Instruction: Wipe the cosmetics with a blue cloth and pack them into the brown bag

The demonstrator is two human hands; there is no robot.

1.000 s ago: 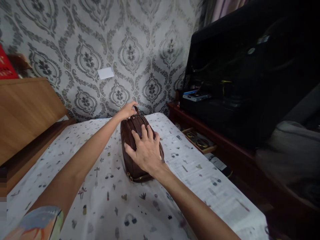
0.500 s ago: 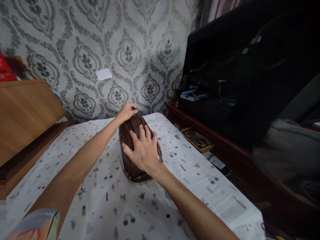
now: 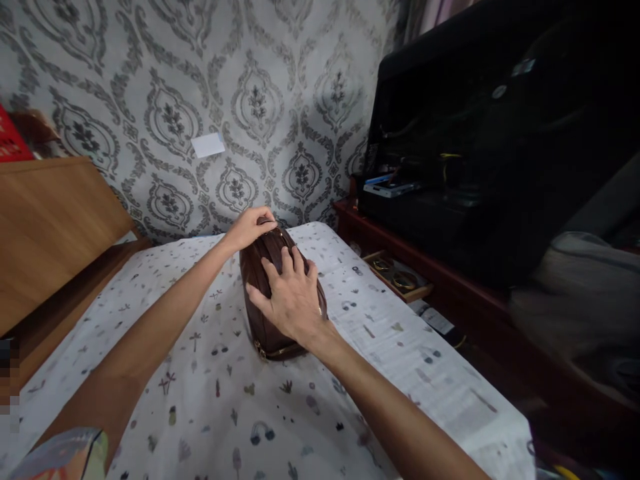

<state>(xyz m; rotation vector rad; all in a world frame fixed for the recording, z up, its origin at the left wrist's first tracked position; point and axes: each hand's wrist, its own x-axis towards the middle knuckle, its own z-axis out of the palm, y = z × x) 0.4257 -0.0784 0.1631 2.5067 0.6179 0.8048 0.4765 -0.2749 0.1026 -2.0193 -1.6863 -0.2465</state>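
right hand (image 3: pixel 291 301) lies flat on the brown bag (image 3: pixel 270 293), steadying it; left hand (image 3: pixel 250 229) pinches the zip pull at its far end, mid-zip.

1. Left hand (image 3: pixel 249 229): bare, no glove, no ring or watch seen; fingers partly hidden, far end of view
2. Left forearm: bare from wrist to upper arm, no band
3. Left sleeve (image 3: pixel 60 455): short, sits at bottom-left corner; printed fabric w/ pale grey-blue, orange-red & green patches, pattern cut off by frame edge
4. Right hand (image 3: pixel 291 301): bare, no ring; nails short, unpainted as far as visible
5. Right forearm: bare to frame edge, no sleeve in view; thin glint at wrist, too small to tell what
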